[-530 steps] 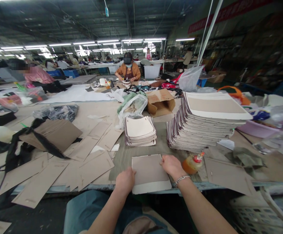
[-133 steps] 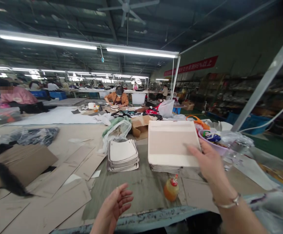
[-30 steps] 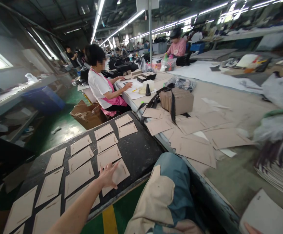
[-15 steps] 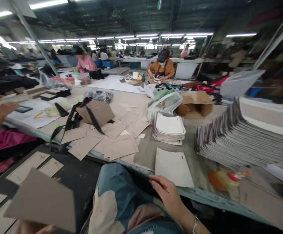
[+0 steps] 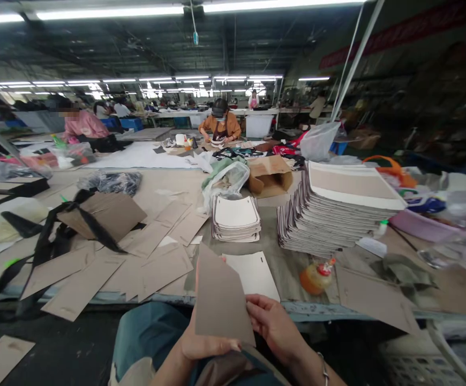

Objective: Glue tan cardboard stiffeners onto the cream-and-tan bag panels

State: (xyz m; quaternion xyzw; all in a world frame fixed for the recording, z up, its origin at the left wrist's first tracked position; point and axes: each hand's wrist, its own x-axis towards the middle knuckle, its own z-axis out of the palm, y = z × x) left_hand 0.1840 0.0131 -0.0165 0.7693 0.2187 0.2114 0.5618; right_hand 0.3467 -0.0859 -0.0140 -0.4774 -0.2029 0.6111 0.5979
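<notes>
I hold a brown cardboard piece (image 5: 219, 297) upright over my lap. My left hand (image 5: 204, 346) grips its bottom edge from behind and below. My right hand (image 5: 275, 324) pinches its right edge. Just beyond it a white sheet with small holes (image 5: 255, 273) lies flat on the table near the front edge. Behind that stand a small stack of white rounded pieces (image 5: 235, 217) and a tall stack of large white and beige boards (image 5: 337, 209).
An orange glue bottle (image 5: 316, 274) lies right of the white sheet. Loose brown cardboard pieces (image 5: 152, 262) and black straps (image 5: 44, 241) cover the table's left side. More cardboard (image 5: 373, 297) lies at the right. A person in orange (image 5: 220, 123) works across the table.
My view has swung from the black board at the left back to the table. My left hand has carried a brown cardboard piece over, and my right hand now grips it too.
</notes>
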